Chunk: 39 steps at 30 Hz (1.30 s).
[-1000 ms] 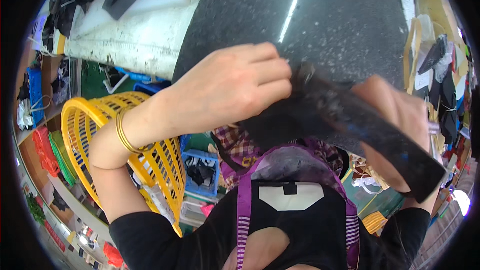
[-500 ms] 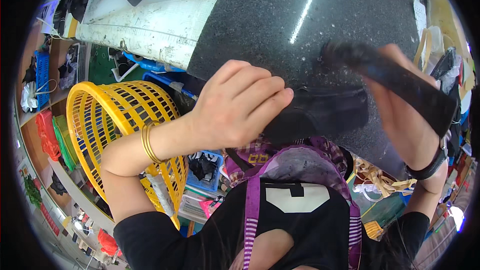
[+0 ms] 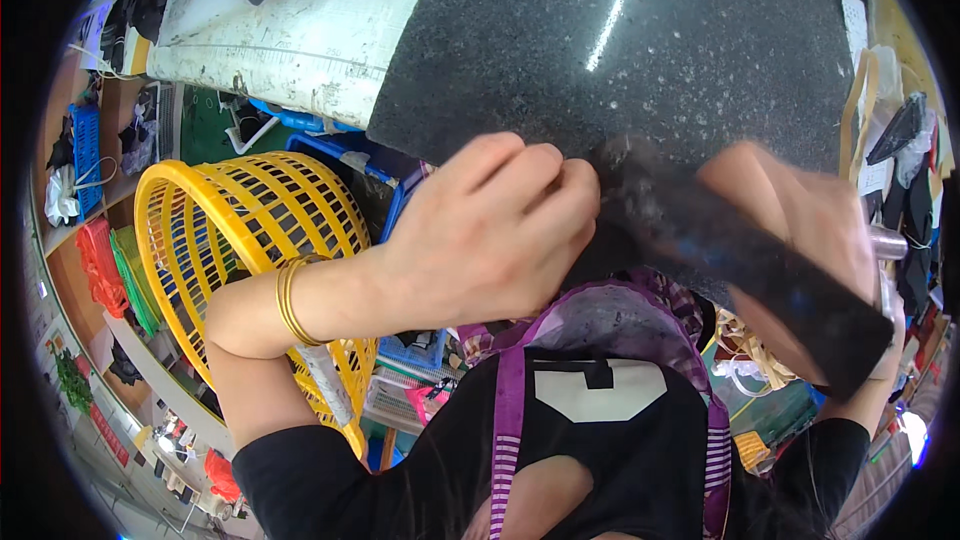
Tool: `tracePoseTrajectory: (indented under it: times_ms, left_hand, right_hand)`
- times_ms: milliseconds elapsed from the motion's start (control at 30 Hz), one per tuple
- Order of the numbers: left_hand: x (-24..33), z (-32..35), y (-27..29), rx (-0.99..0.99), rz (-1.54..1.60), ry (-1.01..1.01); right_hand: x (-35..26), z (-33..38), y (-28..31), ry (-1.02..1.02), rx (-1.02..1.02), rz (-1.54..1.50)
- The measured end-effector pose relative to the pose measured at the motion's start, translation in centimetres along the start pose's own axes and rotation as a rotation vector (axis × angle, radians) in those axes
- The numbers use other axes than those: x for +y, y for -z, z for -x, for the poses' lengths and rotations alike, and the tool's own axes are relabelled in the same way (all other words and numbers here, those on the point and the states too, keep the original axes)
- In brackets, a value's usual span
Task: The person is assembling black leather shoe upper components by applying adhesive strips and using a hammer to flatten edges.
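Observation:
My left hand [image 3: 490, 230], a gold bangle at its wrist, is closed at the near edge of the dark worktop. Its fingers pinch a black sheet-like piece [image 3: 606, 248], mostly hidden behind the hand and the tool. In my right hand [image 3: 800, 210] is a long, flat black brush [image 3: 745, 265], blurred by motion. Its bristly end lies close to my left knuckles, over the black piece; whether it touches cannot be made out. The handle slants down to the right, across my right wrist.
The dark speckled worktop [image 3: 640, 90] stretches ahead, with a white-covered surface [image 3: 310, 50] to its left. A yellow plastic basket [image 3: 165, 270] stands by my left arm, near a blue crate [image 3: 400, 205]. Tan strips [image 3: 755, 350] hang low at the right. Dark pieces lie along the far edge.
My right hand has come down toward me with the brush, whose bristly end swept left and nearer to my left hand. The left hand has shifted slightly; the black piece is now more covered.

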State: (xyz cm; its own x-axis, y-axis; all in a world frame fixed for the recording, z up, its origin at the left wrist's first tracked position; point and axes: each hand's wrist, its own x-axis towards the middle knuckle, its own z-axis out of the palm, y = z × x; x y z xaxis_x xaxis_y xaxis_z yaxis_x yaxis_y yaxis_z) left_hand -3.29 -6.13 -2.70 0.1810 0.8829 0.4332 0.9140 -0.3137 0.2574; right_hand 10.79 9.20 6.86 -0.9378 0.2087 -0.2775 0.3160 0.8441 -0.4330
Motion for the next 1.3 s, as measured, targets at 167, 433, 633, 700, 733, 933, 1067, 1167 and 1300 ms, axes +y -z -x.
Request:
tracePoseTrajectory:
  times_ms: [167, 433, 633, 700, 733, 933, 1067, 1167, 1300]
  left_hand:
    - [-2.1, 2.4, 0.4, 0.007, 0.247, 0.120]
    - [-1.6, 1.6, 1.0, 0.012, 0.135, 0.065]
    - [-0.8, -0.8, 1.9, -0.313, 0.124, 0.311]
    - [-1.5, -1.3, 2.1, -0.266, 0.078, 0.274]
    - [-3.1, -1.4, 2.4, -0.237, 0.010, 0.266]
    - [-15.1, -4.8, 9.2, -0.077, -0.575, 0.417]
    - [-15.6, -12.3, 4.7, 0.214, -0.319, 0.051]
    - [-17.8, -18.0, -0.1, 0.290, -0.023, 0.184]
    - [-18.8, -20.2, -1.6, 0.076, -0.210, 0.240]
  right_hand:
    - [0.7, -1.6, -0.3, 0.093, 0.032, 0.066]
    - [0.2, -1.9, 0.2, 0.283, -0.074, 0.002]
    - [1.9, -0.3, -0.8, 0.359, 0.049, 0.004]
    - [2.8, 0.1, -0.5, 0.306, 0.158, 0.035]
    - [3.3, 0.1, -0.5, 0.273, 0.217, 0.033]
    - [5.2, 0.3, 1.1, 0.196, 0.335, 0.122]
    - [6.2, -2.3, 2.5, 0.191, 0.505, 0.194]
    - [8.0, -6.4, 3.9, 0.147, 0.743, 0.193]
    - [11.1, -8.3, 6.4, 0.064, 0.812, 0.271]
